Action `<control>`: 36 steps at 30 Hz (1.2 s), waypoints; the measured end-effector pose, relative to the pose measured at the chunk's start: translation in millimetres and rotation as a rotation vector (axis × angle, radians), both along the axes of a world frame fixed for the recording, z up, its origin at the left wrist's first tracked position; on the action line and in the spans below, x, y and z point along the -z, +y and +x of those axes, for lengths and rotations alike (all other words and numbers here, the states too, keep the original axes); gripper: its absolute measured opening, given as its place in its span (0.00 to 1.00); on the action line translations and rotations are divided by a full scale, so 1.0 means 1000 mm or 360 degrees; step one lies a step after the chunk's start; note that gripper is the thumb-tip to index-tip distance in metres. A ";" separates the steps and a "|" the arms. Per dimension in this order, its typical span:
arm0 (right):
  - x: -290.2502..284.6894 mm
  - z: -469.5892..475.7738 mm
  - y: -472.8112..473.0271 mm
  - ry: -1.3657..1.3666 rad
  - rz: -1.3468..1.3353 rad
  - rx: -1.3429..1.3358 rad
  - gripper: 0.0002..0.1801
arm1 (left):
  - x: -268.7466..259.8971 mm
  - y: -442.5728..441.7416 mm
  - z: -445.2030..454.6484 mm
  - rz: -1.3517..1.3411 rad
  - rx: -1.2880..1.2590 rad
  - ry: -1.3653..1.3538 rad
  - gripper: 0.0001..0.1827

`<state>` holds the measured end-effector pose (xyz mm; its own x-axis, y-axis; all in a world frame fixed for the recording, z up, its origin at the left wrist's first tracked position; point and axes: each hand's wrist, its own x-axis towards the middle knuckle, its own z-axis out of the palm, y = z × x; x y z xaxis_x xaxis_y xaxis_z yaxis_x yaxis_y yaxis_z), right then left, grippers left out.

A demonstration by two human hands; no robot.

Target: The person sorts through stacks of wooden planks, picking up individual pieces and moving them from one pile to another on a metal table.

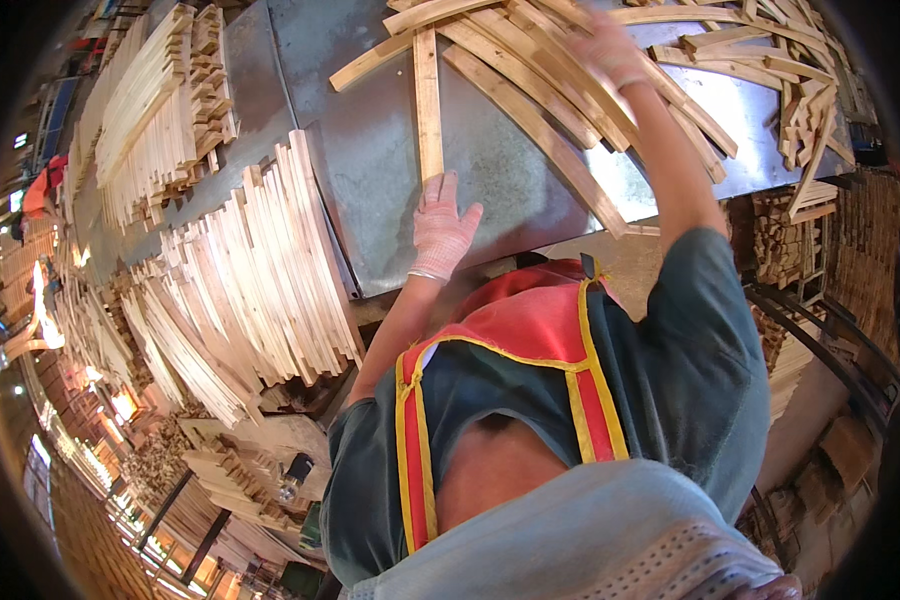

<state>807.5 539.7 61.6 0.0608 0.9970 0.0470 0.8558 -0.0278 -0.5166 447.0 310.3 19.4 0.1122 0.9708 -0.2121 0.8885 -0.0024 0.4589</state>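
My left hand (444, 225), in a pale knitted glove, lies with spread fingers at the near end of a narrow wooden strip (427, 105) on a metal-topped table (375, 217). Whether its fingertips grip the strip or only rest on it cannot be told. My right hand (607, 49), gloved too and blurred, reaches over a loose, fanned pile of wooden strips (525, 86) at the far side; its fingers are too blurred to read. One long strip (540, 142) slants from that pile to the table's near edge.
Rows of wooden strips (247, 277) lie left of the metal sheet, with a stacked pile (150, 112) beyond. A tangled heap of strips (795, 82) covers the table's right end. More stacked wood (787, 240) stands below at the right. A person in orange (45, 187) is far left.
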 end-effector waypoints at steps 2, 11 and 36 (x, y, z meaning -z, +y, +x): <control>0.026 0.091 0.021 -0.0363 -0.0155 0.0281 0.41 | 0.001 0.009 0.008 0.0224 0.0054 0.0242 0.47; 0.018 -0.036 -0.085 0.0040 -0.0552 -0.0068 0.36 | -0.015 0.044 -0.016 -0.0327 -0.0155 0.0274 0.49; -0.028 -0.372 -0.239 -0.0249 0.0607 -0.1563 0.33 | -0.083 -0.161 -0.297 -0.0280 -0.0125 0.0908 0.17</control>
